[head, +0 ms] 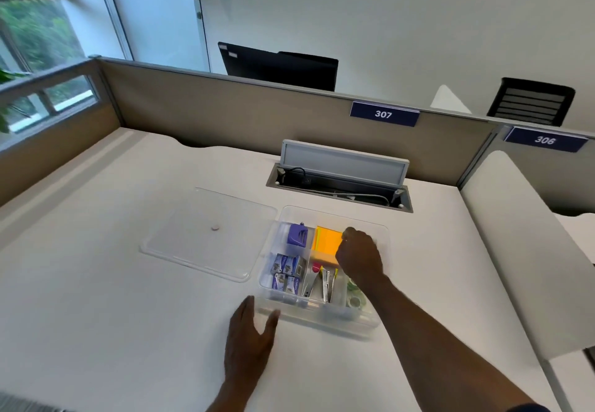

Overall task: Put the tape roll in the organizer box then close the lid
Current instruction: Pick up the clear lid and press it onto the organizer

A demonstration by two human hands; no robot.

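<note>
The tape roll cannot be identified with certainty; small greenish rolls [354,295] lie in the near right compartment of the organizer box [325,316], beneath the right forearm. The right hand [359,255] is curled closed over the box's far right compartment; whether it grips anything cannot be told. Just left of that hand sits an orange notepad [326,242], then a purple item [297,234]. Nearer than these lie small staple boxes [288,271] and metal tools [322,283]. The left hand [249,331] is open, fingers spread, palm on the worktop [128,331], thumb touching the box's near left corner. The clear lid [209,234] lies flat beyond the left hand, just beside the box's left wall.
</note>
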